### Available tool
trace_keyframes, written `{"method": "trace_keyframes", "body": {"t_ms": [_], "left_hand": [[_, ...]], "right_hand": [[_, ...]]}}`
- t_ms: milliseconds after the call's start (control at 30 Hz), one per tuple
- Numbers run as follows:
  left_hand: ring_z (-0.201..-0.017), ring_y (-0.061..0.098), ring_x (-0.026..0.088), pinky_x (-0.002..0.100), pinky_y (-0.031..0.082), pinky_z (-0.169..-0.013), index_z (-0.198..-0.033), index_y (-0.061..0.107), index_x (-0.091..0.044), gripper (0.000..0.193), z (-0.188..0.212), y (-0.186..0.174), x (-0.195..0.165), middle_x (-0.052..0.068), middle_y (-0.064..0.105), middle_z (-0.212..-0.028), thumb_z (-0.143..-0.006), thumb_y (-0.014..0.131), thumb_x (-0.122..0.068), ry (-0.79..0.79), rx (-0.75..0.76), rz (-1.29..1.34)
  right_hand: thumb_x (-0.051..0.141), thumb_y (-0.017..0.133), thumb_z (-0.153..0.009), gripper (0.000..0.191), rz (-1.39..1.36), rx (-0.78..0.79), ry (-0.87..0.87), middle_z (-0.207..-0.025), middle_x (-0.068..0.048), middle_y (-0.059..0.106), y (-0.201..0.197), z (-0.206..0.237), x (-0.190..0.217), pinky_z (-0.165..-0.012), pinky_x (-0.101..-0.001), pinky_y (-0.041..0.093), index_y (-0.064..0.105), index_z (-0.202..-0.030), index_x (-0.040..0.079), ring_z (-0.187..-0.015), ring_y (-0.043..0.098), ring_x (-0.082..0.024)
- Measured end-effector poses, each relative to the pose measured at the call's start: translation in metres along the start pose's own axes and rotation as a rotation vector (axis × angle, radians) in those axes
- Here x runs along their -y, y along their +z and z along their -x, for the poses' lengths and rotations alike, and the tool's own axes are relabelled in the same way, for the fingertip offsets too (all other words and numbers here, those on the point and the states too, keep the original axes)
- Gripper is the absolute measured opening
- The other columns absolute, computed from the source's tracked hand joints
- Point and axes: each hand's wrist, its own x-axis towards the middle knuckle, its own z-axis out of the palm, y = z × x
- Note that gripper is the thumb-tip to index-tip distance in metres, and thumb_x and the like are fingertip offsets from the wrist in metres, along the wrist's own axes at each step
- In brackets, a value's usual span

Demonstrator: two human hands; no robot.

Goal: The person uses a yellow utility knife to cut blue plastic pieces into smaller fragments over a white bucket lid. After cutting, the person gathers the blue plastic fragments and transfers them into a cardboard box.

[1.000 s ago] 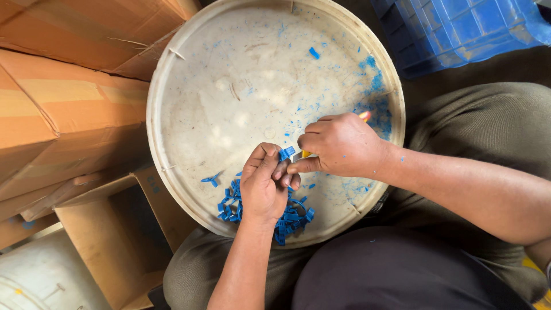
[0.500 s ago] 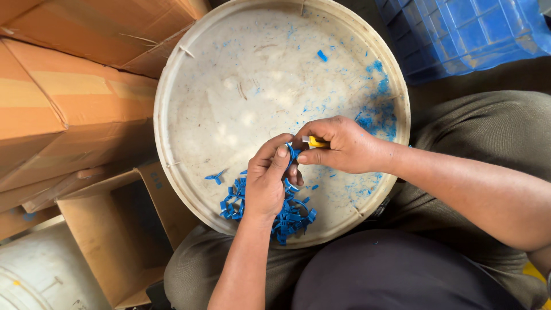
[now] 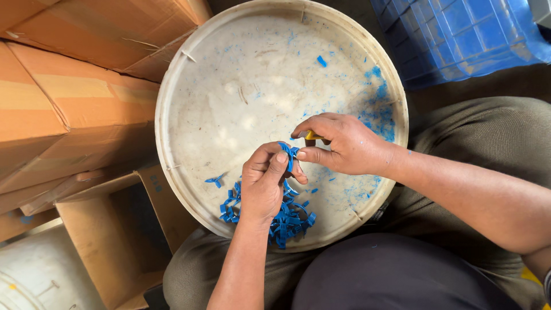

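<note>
A round off-white tray (image 3: pixel 189 92) rests on my lap, speckled with blue flecks. My left hand (image 3: pixel 261 186) pinches a small blue plastic piece (image 3: pixel 287 150) between thumb and fingers above the tray. My right hand (image 3: pixel 344 143) meets it from the right, fingers closed around a yellow-handled tool (image 3: pixel 311 135) whose tip is hidden. A heap of blue plastic scraps (image 3: pixel 287 221) lies on the tray's near edge, partly under my left hand. A loose blue scrap (image 3: pixel 215 180) lies to the left, and another chip (image 3: pixel 321 61) sits near the far side.
Cardboard boxes (image 3: pixel 63 103) are stacked at the left, with an open carton (image 3: pixel 109 241) below them. A blue plastic crate (image 3: pixel 459 34) stands at the top right. A white drum (image 3: pixel 28 275) shows at the bottom left. My legs (image 3: pixel 379 275) lie under the tray.
Both hands have shifted slightly up and right over the tray. The blue piece has been lifted higher between the fingers, and the view has drifted a little.
</note>
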Motion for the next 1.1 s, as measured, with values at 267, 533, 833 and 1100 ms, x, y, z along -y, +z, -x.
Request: {"method": "trace_keyframes", "body": {"t_ms": [267, 533, 833, 1100], "left_hand": [[-0.071, 0.068, 0.02, 0.036, 0.06, -0.067, -0.113, 0.063, 0.002, 0.016, 0.025, -0.037, -0.031, 0.01, 0.068, -0.081, -0.106, 0.061, -0.013, 0.004, -0.041, 0.026], [-0.069, 0.068, 0.018, 0.034, 0.06, -0.067, -0.114, 0.064, 0.004, 0.019, 0.032, -0.049, -0.043, 0.01, 0.069, -0.082, -0.106, 0.061, -0.013, 0.006, -0.061, -0.067], [-0.07, 0.067, 0.017, 0.036, 0.061, -0.068, -0.114, 0.065, 0.004, 0.02, 0.033, -0.059, -0.05, 0.008, 0.069, -0.084, -0.103, 0.061, -0.012, 0.011, -0.106, -0.128], [-0.069, 0.067, 0.018, 0.035, 0.061, -0.068, -0.108, 0.066, 0.004, 0.017, 0.034, -0.06, -0.058, 0.01, 0.069, -0.079, -0.105, 0.062, -0.012, -0.005, -0.046, -0.142]], "right_hand": [[0.048, 0.076, -0.083, 0.045, 0.173, 0.041, -0.007, -0.082, -0.009, 0.068, 0.04, -0.022, 0.041, -0.065, -0.0411, 0.054, 0.071, -0.102, 0.008, -0.078, 0.069, -0.028], [0.045, 0.074, -0.087, 0.041, 0.213, 0.005, -0.153, -0.084, -0.008, 0.067, 0.052, -0.029, 0.051, -0.068, -0.0449, 0.052, 0.066, -0.093, 0.006, -0.083, 0.066, -0.033], [0.046, 0.074, -0.085, 0.039, 0.249, 0.027, -0.09, -0.079, -0.007, 0.067, 0.068, -0.037, 0.05, -0.066, -0.0459, 0.052, 0.066, -0.087, 0.008, -0.08, 0.066, -0.033], [0.049, 0.072, -0.085, 0.042, 0.263, 0.008, -0.125, -0.079, -0.006, 0.067, 0.069, -0.038, 0.051, -0.065, -0.0459, 0.051, 0.065, -0.086, 0.008, -0.08, 0.066, -0.032]]}}
